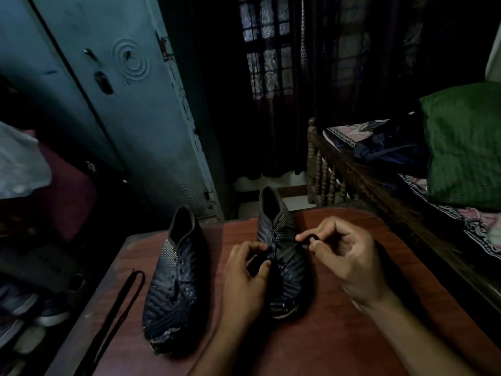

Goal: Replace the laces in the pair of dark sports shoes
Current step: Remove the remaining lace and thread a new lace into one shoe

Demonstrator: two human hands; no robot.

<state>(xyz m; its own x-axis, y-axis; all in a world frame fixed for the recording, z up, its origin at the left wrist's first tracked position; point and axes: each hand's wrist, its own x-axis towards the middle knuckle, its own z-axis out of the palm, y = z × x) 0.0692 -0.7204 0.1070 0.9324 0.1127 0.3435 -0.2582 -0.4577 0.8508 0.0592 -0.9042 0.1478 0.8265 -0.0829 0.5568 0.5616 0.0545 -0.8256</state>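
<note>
Two dark sports shoes stand on a reddish-brown table (pixel 339 335), toes toward me. The left shoe (pixel 176 280) has no lace in its eyelets. The right shoe (pixel 290 272) carries a black lace (pixel 276 249) across its upper eyelets. My left hand (pixel 244 278) pinches one part of that lace beside the shoe's left side. My right hand (pixel 347 256) pinches a loop of the same lace between thumb and forefinger, just right of the eyelets. A loose black lace (pixel 119 310) lies stretched out along the table's left edge.
A blue-grey metal cupboard (pixel 122 104) stands behind the table on the left. A wooden bed (pixel 352 169) with a green pillow (pixel 466 147) and a dark bag (pixel 390 147) runs along the right. Other shoes (pixel 29 313) sit on the floor at the lower left.
</note>
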